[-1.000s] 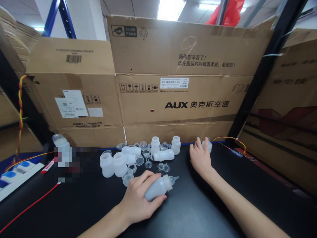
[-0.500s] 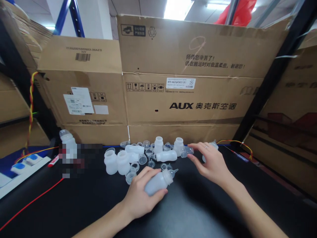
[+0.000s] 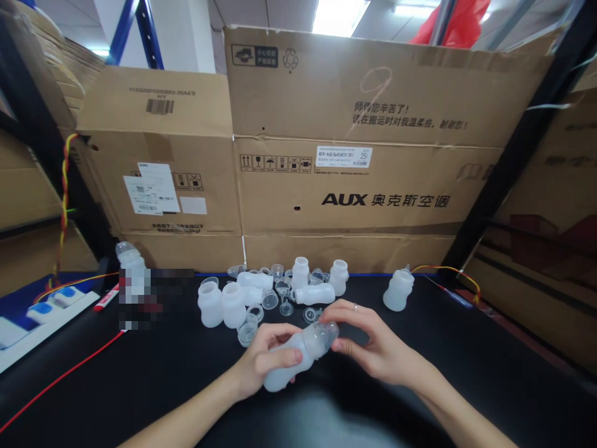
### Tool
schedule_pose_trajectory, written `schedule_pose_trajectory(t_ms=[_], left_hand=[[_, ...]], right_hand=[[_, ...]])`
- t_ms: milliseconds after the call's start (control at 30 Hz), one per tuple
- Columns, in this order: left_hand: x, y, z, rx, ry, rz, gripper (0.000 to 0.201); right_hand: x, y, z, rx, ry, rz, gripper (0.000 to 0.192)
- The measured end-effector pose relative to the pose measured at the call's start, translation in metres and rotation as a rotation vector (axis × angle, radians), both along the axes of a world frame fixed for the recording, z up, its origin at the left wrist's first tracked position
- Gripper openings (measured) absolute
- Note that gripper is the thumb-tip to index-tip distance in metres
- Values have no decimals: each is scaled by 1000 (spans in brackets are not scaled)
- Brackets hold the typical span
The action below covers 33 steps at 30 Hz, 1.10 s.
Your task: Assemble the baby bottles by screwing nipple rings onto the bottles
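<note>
My left hand [image 3: 261, 361] had its fingers clamped round the body of a frosted white baby bottle [image 3: 291, 361], thumb across the front, holding it tilted just off the black tabletop [image 3: 140, 386] with the neck end pointing up toward 2 o'clock. My right hand [image 3: 373, 345] was at that neck end, fingertips pinched on a clear cap [image 3: 323, 336] sitting over the bottle's top; couldn't tell if the cap was fully seated or only resting there. There was a ring on one of the right fingers.

Moving out from there: at roughly 11 to 12 o'clock from the held bottle sat a loose cluster of the same stuff, a couple of upright empty bottles [image 3: 221, 305], one lying on its side [image 3: 313, 294], two more upright ones behind [image 3: 300, 272], plus a scatter of clear caps and rings [image 3: 254, 314] between them. Off at 2 o'clock, well apart from the pile, one capped bottle [image 3: 398, 289] stood alone.

Behind all that, at 12, stood a wall of cardboard boxes [image 3: 354, 186], the middle one printed AUX. Way over at 9 o'clock were a red marker [image 3: 106, 298], a red wire [image 3: 60, 386] running across the table, and a white power strip [image 3: 37, 314].
</note>
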State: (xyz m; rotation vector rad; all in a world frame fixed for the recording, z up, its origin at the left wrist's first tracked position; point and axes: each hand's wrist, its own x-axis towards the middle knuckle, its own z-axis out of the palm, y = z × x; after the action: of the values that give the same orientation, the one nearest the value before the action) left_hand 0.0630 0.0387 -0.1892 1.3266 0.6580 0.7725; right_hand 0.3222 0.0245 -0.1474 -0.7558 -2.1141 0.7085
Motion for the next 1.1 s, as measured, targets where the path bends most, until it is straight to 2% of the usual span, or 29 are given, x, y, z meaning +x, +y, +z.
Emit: schedule_pose_trajectory(t_ms=[100,200,300,367,467,500,567,633,667,733,767,833,900,967,1033,1100], left_hand=[[0,3,-1,-156,-72,-83,54],[1,2,1,-127,-57,-91,55],[4,-2,3,11,21,-23,50],[7,-4,3,139,88,43,43],[12,-7,0,330,201,135,39],[12,-7,-1,386,250,162,40],[12,-8,-4,475,344,194,39],[8,-8,-8,521,379,189,42],[6,-7,-11,530,365,174,42],[3,-7,-16,533,316,150,39],[1,-6,-18,526,305,142,37],[0,-6,-20,501,295,139,33],[1,-6,-20,458,256,125,38],[3,-7,-20,420,184,111,59],[4,-7,-19,380,158,89,83],[4,-7,-20,353,200,70,86]], right_hand=[[-3,-3,-4,-18,8,-4,30],[-5,-5,-10,59,-36,-123,34],[-8,-4,-15,100,-149,-238,35],[-12,0,-18,52,-249,-291,36],[-15,8,-20,-22,-346,-353,52],[-13,11,-19,-4,-354,-366,52],[-4,18,-14,129,-303,-407,45],[13,26,-8,352,-166,-547,34],[24,32,-5,455,-91,-666,32],[48,43,-1,614,-3,-978,38],[61,50,-1,636,5,-1113,46],[84,61,-5,567,-7,-1338,70],[103,71,-12,399,-43,-1435,91],[114,77,-21,193,-92,-1380,94],[116,81,-28,51,-129,-1285,87],[110,80,-32,10,-136,-1213,83]])
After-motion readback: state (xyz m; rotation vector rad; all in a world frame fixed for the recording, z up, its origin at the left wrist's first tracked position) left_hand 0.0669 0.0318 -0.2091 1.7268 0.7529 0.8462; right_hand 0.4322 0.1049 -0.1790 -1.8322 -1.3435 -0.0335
